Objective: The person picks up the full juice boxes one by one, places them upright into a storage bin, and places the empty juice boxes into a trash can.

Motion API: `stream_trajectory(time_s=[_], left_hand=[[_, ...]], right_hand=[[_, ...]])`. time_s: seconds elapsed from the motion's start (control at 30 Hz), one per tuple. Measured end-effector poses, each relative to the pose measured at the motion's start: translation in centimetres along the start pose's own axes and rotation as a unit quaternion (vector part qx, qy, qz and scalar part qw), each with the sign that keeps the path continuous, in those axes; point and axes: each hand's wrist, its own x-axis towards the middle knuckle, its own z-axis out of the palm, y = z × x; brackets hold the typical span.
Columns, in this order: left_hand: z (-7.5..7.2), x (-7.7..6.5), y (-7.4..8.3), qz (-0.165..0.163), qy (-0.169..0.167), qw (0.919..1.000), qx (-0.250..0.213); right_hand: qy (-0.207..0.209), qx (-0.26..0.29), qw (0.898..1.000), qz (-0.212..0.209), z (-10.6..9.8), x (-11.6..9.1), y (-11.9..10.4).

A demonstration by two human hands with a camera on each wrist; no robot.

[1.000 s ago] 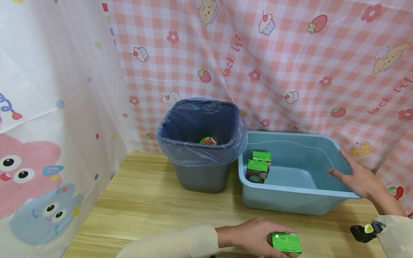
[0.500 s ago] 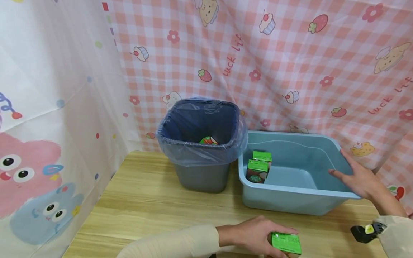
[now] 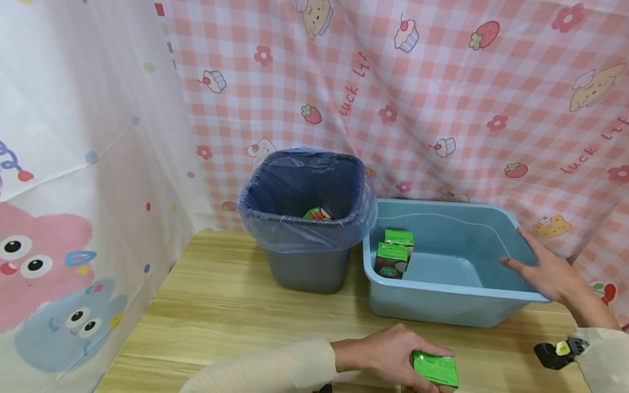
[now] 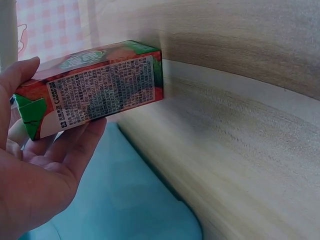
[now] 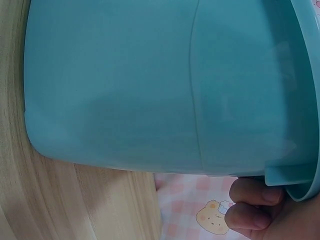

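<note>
My left hand (image 3: 380, 355) holds a small drink carton (image 3: 434, 372) with a green end at the table's near side. In the left wrist view, thumb and fingers grip this red and green carton (image 4: 105, 87), which has printed text on one side. At the right, my right hand (image 3: 550, 275) grips the end rim of a blue plastic tub (image 3: 442, 289). Its thumb lies inside the tub; in the right wrist view, curled fingers (image 5: 250, 212) sit outside, below the rim. Two similar cartons (image 3: 391, 259) stand upright at the tub's left end.
Left of the tub stands a grey trash bin (image 3: 309, 273) lined with a clear plastic bag (image 3: 314, 237). Partly visible inside are green and red packages (image 3: 319, 214). Both containers rest on a wooden table (image 3: 236, 305), before a pink checked curtain (image 3: 290, 87).
My left hand has shifted slightly upward in the head view while keeping hold of the drink carton. The right hand and the tub have not moved.
</note>
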Motion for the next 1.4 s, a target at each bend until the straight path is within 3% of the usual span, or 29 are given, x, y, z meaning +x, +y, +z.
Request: stream_trajectory(time_s=[0.97,1.4], left_hand=[[-0.2,0.5,0.0,-0.001,-0.014,0.9999,0.005],[-2.2,0.3,0.3,0.017,0.007,0.9997,-0.015]], right_hand=[[-0.002,0.007,1.000,0.004,0.2,-0.1,0.2],[0.000,0.000,1.000,0.007,0.0,0.0,0.0]])
